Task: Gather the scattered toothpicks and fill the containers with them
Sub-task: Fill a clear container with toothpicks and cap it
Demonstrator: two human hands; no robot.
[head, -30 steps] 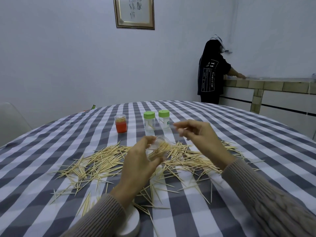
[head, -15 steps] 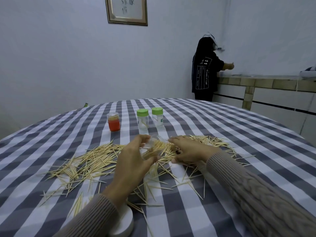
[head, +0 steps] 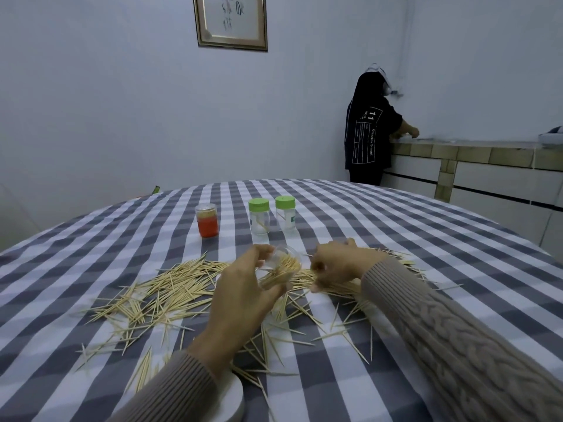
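Note:
Scattered toothpicks [head: 170,287] lie in a wide heap across the checked tablecloth [head: 396,233]. My left hand [head: 243,293] grips a small clear container [head: 281,264], tilted with its mouth to the right and partly filled with toothpicks. My right hand [head: 338,264] rests on the pile just right of that mouth, fingers curled over toothpicks; what they hold is hidden. Behind stand two clear jars with green lids [head: 259,219] [head: 285,216] and an orange container [head: 207,220].
A white round lid [head: 234,400] lies under my left forearm at the table's near edge. A person in a black top [head: 368,129] stands at a tiled counter [head: 475,153] at the back right. A framed picture [head: 231,21] hangs on the wall.
My right hand came down from the air onto the toothpick pile beside the container's mouth. My left hand kept the container tilted in about the same place.

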